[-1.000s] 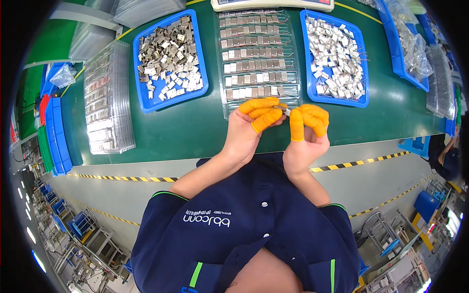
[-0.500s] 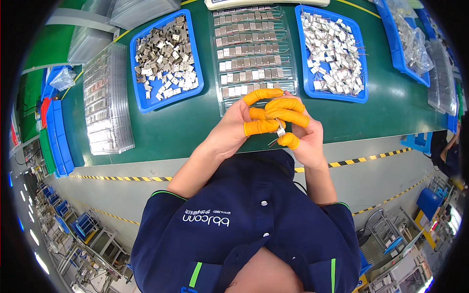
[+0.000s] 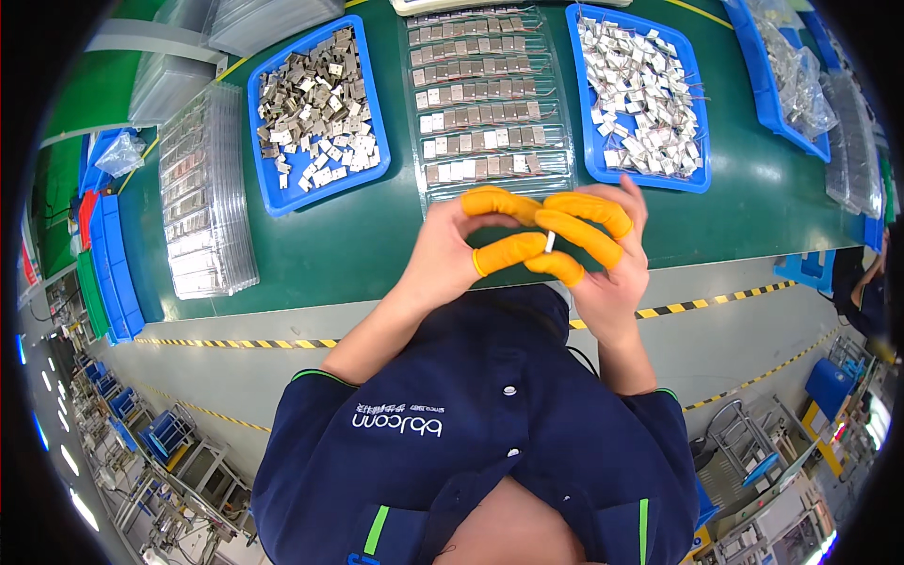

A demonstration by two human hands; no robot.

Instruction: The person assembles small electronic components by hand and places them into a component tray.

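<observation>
Both my hands meet above the table's near edge, with yellow finger cots on several fingertips. A small white connector (image 3: 550, 242) stands edge-on between them. My right hand (image 3: 607, 259) pinches it between thumb and fingers, one bare finger raised away. The fingertips of my left hand (image 3: 466, 240) press at its left side. Just beyond my hands lies a clear plastic blister tray (image 3: 568, 141), holding rows of metal USB plugs with thin wires. Loose metal USB plug shells (image 3: 325, 104) fill a blue bin on the left; white connectors with wires (image 3: 645, 104) fill one on the right.
A stack of clear blister trays (image 3: 202, 198) stands at the table's left. At the far right, a blue bin (image 3: 767, 94) holds clear plastic bags. A pale device (image 3: 508, 5) sits at the back edge. Behind me are chairs and equipment on the floor.
My right hand has shifted right and opened its upper fingers outward. The connector has turned edge-on and moved slightly up and right; its wires no longer show.
</observation>
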